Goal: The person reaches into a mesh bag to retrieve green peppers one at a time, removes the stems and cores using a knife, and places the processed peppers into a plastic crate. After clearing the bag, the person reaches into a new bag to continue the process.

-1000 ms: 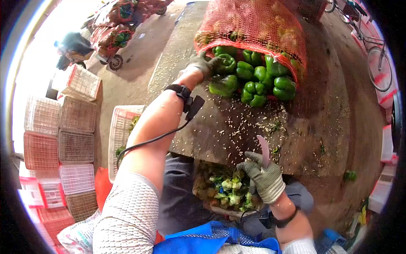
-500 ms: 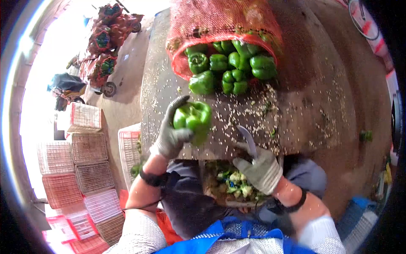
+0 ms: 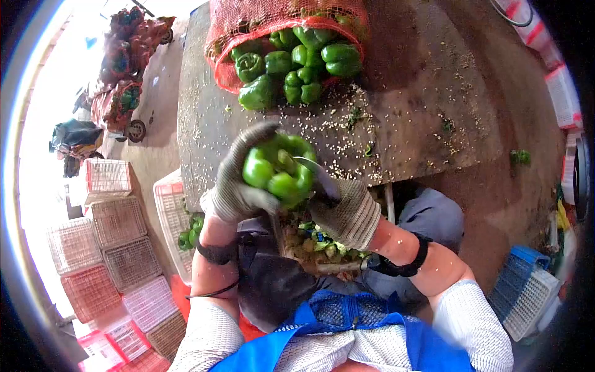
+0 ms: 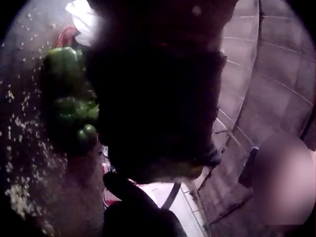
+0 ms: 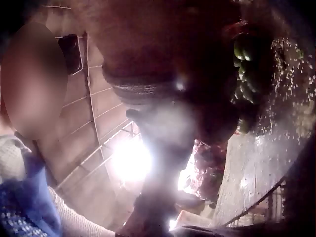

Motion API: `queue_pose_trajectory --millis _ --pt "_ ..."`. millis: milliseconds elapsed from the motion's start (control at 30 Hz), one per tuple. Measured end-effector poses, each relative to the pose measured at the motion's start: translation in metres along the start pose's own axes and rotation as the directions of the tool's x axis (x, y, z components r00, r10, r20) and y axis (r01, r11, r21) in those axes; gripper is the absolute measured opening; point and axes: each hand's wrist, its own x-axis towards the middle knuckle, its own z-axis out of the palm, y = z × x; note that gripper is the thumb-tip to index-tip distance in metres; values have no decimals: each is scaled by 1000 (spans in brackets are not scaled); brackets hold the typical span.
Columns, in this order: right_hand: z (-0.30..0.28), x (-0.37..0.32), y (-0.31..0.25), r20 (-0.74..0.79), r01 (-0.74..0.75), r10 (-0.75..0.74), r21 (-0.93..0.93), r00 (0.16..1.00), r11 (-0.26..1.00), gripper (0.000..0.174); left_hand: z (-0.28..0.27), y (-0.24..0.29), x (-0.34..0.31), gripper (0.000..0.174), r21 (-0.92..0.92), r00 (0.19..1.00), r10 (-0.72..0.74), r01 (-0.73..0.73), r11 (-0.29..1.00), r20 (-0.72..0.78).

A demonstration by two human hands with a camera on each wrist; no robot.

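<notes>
1. Your left hand (image 3: 234, 180) cups a green pepper (image 3: 285, 185), its gloved fingers curled round the far side and the thumb along the near side. The pepper is up off the table (image 3: 427, 124), by its near edge.
2. Your right hand (image 3: 346, 211) grips a knife (image 3: 327, 183) from the right, its blade slanting towards the pepper's stem end. You seem to hold the pepper stem end up so the blade can reach it while your left fingers stay to the side. Whether the tip has gone in, I cannot tell. Both wrist views are too dark to add to this.
3. The pepper looks glossy, bright green and plump, its rounded lobes drawn in round a paler green stem.
4. Below the table's near edge, between your knees, sits a container (image 3: 338, 268) of pale green pieces, probably placed there to catch what drops.
5. Pale specks like seeds (image 3: 387, 155) lie scattered over the table.
6. On the table's far part, a red mesh sack (image 3: 273, 12) lies with its mouth facing you, its peppers (image 3: 304, 59) spilling out, which likely keeps them in easy reach.
7. Left of the table stands a crate (image 3: 170, 198) with green peppers in it; farther left are stacked crates (image 3: 114, 260).
</notes>
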Motion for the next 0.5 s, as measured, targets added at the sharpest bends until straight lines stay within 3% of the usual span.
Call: queue_pose_trajectory --millis 67,100,133,200,233,267,300,367,433,467,500 --pt "10 2 3 112 -87 89 -22 990 996 33 15 9 8 99 -268 981 -36 -16 963 -190" --pt "18 1 8 99 -8 14 -51 995 999 33 25 14 12 90 -353 947 -96 -19 935 -307" --pt "26 -1 13 88 74 -67 -86 994 993 33 28 13 19 74 -430 937 -117 -38 902 -328" --pt "31 8 19 107 146 -129 -168 986 975 16 24 -5 24 78 -642 962 -45 -144 753 -269" --pt "26 8 20 184 191 -137 -320 973 928 15 18 -19 22 80 -764 976 11 -177 620 -216" --pt "16 5 23 260 245 -134 -460 956 853 14 12 -32 26 90 -809 971 -67 -152 568 -229" --pt "9 4 23 331 303 -120 -583 936 754 13 2 -37 28 95 -894 959 -188 -113 434 -213" --pt "3 6 10 167 -25 82 -316 983 948 23 -12 -45 34 95 -971 996 28 -94 221 -90" --pt "-4 7 -3 80 -347 344 26 935 937 37 -13 -39 27 93 -952 993 -95 -36 303 -68" --pt "-5 7 3 48 -251 247 121 968 960 64 -11 -38 24 92 -943 986 -158 2 333 -54" --pt "-6 9 4 28 -194 192 109 981 975 67 -6 -40 19 92 -958 983 -184 30 284 -24"
